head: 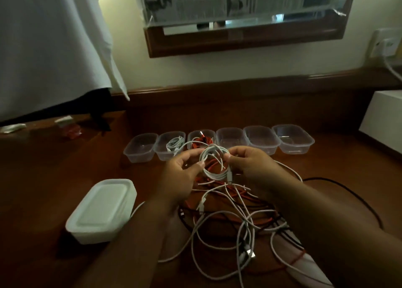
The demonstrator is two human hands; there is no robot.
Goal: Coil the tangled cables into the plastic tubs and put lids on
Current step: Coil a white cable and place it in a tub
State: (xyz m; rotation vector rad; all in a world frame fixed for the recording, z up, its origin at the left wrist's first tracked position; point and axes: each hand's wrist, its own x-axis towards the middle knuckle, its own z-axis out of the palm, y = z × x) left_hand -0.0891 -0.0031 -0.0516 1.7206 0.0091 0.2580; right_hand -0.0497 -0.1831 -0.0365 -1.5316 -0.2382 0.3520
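I'm seeing left hand pinching the left side of white cable coil, fingers curled | right hand gripping its right side | coil hanging above tangled cables on wooden table | six open tubs sitting far, second and third holding cables | lid stack sitting near-left

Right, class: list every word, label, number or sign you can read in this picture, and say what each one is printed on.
None can be read.
Sheet taped over the mirror: dense rows of print, too blurred to read.
Small red packet on the wooden surface at left: no legible marking.
Plastic tubs, stack of lids, white cable coil and wall socket: no lettering visible.
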